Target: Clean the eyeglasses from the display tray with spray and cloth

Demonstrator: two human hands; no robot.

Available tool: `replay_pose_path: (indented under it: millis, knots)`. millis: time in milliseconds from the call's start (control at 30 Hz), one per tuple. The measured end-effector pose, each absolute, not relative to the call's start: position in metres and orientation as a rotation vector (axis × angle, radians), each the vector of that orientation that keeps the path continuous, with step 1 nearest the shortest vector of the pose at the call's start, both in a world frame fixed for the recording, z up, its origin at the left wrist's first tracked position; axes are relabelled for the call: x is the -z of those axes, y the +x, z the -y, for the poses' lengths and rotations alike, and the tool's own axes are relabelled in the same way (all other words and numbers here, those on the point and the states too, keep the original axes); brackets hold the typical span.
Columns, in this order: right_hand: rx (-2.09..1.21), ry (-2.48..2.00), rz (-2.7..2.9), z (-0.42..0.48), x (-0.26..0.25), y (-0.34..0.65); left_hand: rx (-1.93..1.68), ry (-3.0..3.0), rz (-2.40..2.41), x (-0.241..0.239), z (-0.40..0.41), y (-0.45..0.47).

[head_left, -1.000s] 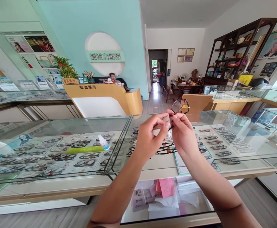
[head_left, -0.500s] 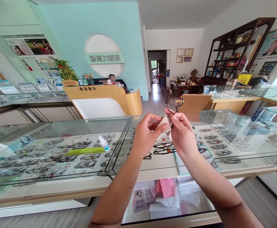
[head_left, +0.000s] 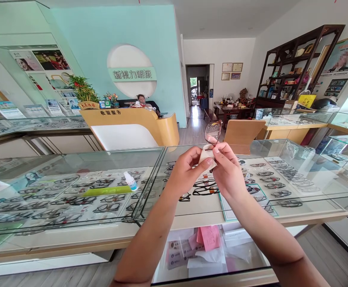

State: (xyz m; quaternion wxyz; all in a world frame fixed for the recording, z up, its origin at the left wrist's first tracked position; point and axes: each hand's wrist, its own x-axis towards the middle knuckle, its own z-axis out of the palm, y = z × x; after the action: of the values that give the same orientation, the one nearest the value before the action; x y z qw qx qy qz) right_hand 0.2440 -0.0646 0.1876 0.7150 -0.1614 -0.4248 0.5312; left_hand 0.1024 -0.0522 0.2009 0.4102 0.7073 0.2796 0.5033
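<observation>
A pair of eyeglasses (head_left: 213, 132) with a dark reddish frame is held up above the glass counter, with droplets on the lens that shows. My right hand (head_left: 228, 165) pinches the frame near its middle. Between the thumb and fingers of my left hand (head_left: 188, 165) is a pale cleaning cloth (head_left: 206, 156) with a zigzag edge, folded around the lower part of the glasses. The cloth and my fingers hide the other lens. To the left, a small white spray bottle (head_left: 130, 181) with a blue label stands on the glass.
The glass display case (head_left: 102, 223) beneath my hands holds many eyeglass frames. An open drawer (head_left: 212, 275) with papers and plastic sleeves lies below. Behind stand a brown chair back (head_left: 243, 135) and a counter (head_left: 117, 129) with a person (head_left: 145, 103) behind it.
The glasses have tilted and shifted slightly left in my right hand. My left hand's cloth now wraps over the part of the glasses between both hands.
</observation>
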Motion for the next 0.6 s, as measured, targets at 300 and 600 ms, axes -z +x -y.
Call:
replay_pose_path:
  millis: [300,600]
  knots:
    - [-1.007,-0.590,1.207,0.048,-0.185,0.262,-1.306,1.713,-0.768,-0.200,0.051,0.093]
    - [-0.785,-0.801,1.478,0.043,-0.177,0.268,-1.393,1.562,-0.704,-0.199,0.049,0.093]
